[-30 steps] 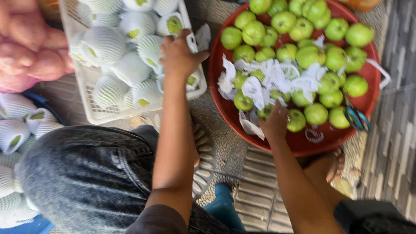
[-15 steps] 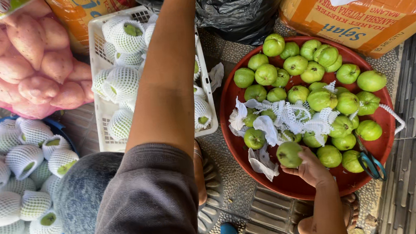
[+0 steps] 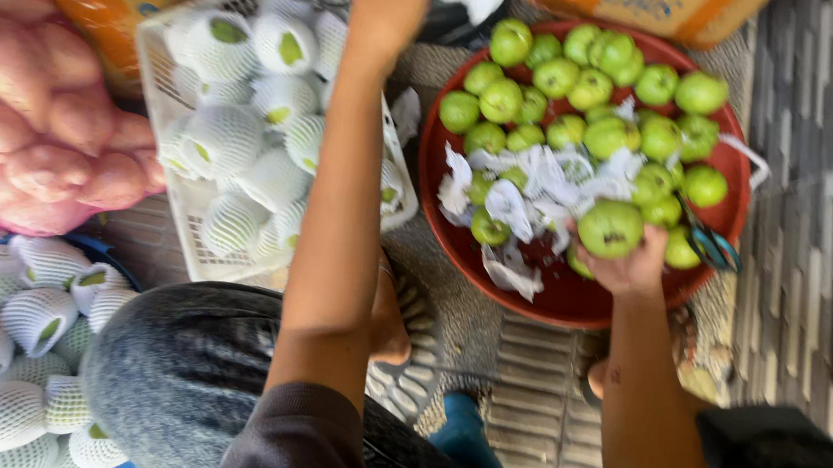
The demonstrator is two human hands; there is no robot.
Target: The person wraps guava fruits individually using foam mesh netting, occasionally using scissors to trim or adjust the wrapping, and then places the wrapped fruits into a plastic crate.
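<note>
Right hand [image 3: 630,267] has its grip closed on a green guava [image 3: 610,228] near the red basin's [image 3: 583,300] front rim — left hand's [image 3: 391,0] grip (at the top edge) unclear.

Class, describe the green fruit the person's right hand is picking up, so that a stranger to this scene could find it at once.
Start at the round red basin full of green fruits and loose white paper. At its near rim, the right hand grips one green fruit. It is the only one held in fingers, and it looks larger than its neighbours.
</note>
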